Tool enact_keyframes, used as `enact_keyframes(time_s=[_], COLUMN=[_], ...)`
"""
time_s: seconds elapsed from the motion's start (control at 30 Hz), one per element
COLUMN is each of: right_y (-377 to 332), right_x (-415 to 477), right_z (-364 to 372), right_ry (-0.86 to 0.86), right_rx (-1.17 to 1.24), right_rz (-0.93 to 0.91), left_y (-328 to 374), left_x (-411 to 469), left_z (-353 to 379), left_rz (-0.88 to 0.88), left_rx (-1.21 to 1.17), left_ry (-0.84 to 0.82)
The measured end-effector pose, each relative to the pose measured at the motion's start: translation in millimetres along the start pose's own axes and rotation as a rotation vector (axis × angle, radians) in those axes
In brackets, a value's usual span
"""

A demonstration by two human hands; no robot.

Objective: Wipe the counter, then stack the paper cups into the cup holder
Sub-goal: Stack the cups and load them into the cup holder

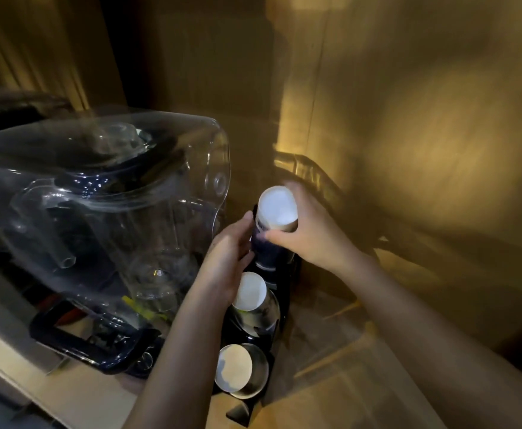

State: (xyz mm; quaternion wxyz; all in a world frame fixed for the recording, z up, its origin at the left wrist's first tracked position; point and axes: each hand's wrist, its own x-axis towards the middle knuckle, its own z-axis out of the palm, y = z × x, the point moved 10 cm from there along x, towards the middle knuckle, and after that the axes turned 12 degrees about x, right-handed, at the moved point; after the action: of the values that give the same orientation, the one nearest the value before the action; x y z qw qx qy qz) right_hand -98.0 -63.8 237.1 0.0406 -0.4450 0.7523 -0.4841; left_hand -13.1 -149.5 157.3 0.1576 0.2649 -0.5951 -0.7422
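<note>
The cup stack is blurred by motion; its dark sides merge with the black holder below, so where the stack ends and the holder begins is hard to make out. The stack stands nearly upright, its long axis leaning a little away from the camera, with a white round end facing up toward the lens. Whether that end is a base or an open mouth cannot be told.

The right hand wraps the top of the stack from the right, thumb across the near side just under the white end, so the grip holds the stack close to its upper end and most of the stack hangs below it. The left hand lies against the stack's left side lower down, fingers curved and touching it; its palm side is hidden.

Nearer the camera, two more cups sit in the holder's other slots, the row running toward the viewer. Left of the holder stands a clear blender cover on a dark base, smeared by blur. The tabletop is dim and streaked.
</note>
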Motion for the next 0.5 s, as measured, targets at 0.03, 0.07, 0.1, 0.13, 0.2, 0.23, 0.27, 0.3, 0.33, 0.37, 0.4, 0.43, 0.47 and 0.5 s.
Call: enact_keyframes(time_s=[0.03, 0.07, 0.1, 0.13, 0.2, 0.23, 0.27, 0.3, 0.33, 0.37, 0.4, 0.43, 0.47, 0.5], right_y=[9.2, 18.1, 26.5, 34.6, 46.6, 49.5, 51.0, 51.4, 51.7, 51.9, 52.6, 52.8, 52.9, 50.6], right_x=[0.3, 0.0, -1.1, -2.3, -5.0, -6.1, -6.6, -7.1, -7.5, -7.8, -7.7, -7.2, -5.8, -4.9], right_z=[7.7, 15.1, 22.0, 27.3, 32.9, 32.9, 31.5, 28.8, 26.2, 24.3, 22.9, 22.1, 21.1, 20.7], right_ry=[-0.039, -0.079, -0.119, -0.153, -0.194, -0.197, -0.184, -0.163, -0.138, -0.119, -0.098, -0.083, -0.066, -0.057], right_rx=[-0.020, -0.048, -0.085, -0.122, -0.152, -0.137, -0.118, -0.109, -0.109, -0.120, -0.133, -0.148, -0.163, -0.179], right_rz=[0.023, 0.044, 0.070, 0.094, 0.124, 0.127, 0.119, 0.110, 0.095, 0.087, 0.077, 0.077, 0.068, 0.064], left_y=[2.5, 5.0, 7.5, 9.7, 11.4, 11.9, 12.4, 12.6, 13.3, 13.6, 13.4, 13.6, 14.1, 14.7], left_x=[1.6, 2.3, 2.3, 2.9, 4.8, 5.2, 5.5, 5.8, 6.3, 6.7, 7.4, 7.9, 9.1, 9.8], left_z=[-1.5, -2.4, -2.9, -2.7, -1.5, -1.2, -0.9, -0.8, -1.1, -1.2, -0.7, 0.5, 1.7, 3.5], left_rz=[0.055, 0.107, 0.155, 0.199, 0.255, 0.281, 0.313, 0.342, 0.372, 0.392, 0.411, 0.422, 0.435, 0.438], left_rx=[0.092, 0.182, 0.284, 0.413, 0.691, 0.763, 0.787, 0.791, 0.798, 0.830, 0.883, 0.953, 1.022, 1.080], left_ry=[0.024, 0.050, 0.077, 0.105, 0.165, 0.185, 0.196, 0.200, 0.207, 0.211, 0.217, 0.220, 0.227, 0.224])
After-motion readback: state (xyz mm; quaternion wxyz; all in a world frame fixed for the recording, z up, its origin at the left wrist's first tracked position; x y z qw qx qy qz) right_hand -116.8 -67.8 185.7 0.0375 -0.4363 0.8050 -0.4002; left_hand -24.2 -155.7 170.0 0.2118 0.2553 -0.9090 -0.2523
